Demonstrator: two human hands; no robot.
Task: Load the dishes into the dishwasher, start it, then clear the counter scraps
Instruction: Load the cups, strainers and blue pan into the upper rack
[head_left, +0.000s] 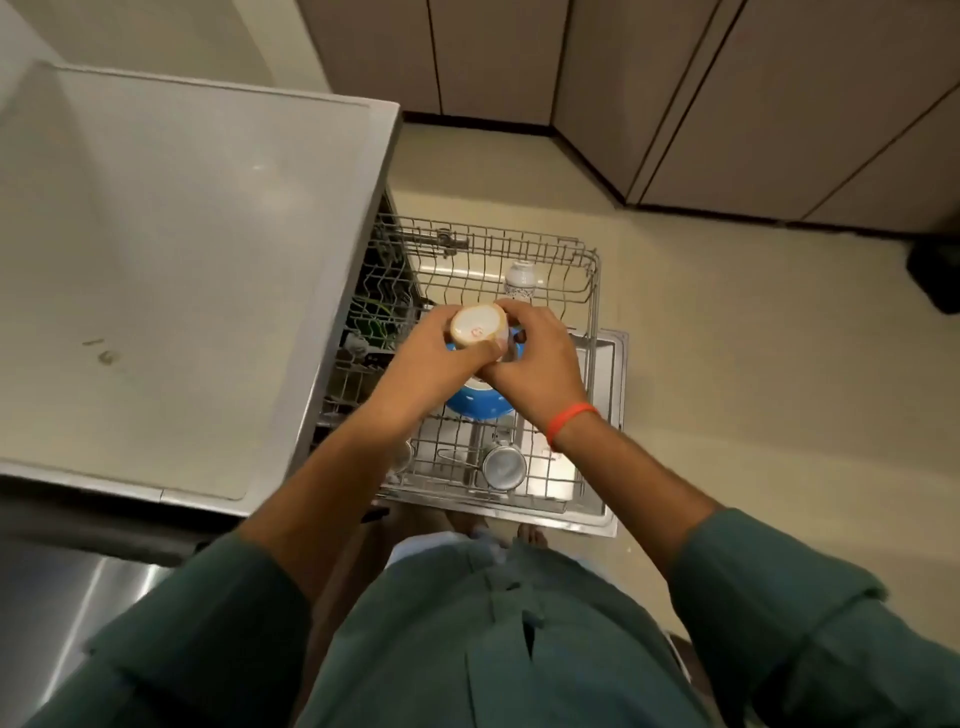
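Observation:
A cream cup (477, 325) is turned upside down, its base facing me, above the pulled-out upper rack (550, 249) of the dishwasher. My left hand (426, 358) grips the cup from the left, thumb along its near side. My right hand (535, 358) holds it from the right, fingers curled over it. Under the hands a blue bowl (475, 402) sits in the rack. A steel cup (503, 466) lies at the rack's near end. A small white patterned cup (520, 280) stands upside down at the far end.
The grey counter (182, 260) spans the left, with small scraps (106, 356) on it. The open dishwasher door (605, 395) lies under the rack. Beige floor and cabinet fronts (727, 104) fill the right and back. A dark bin (935, 275) stands at the right edge.

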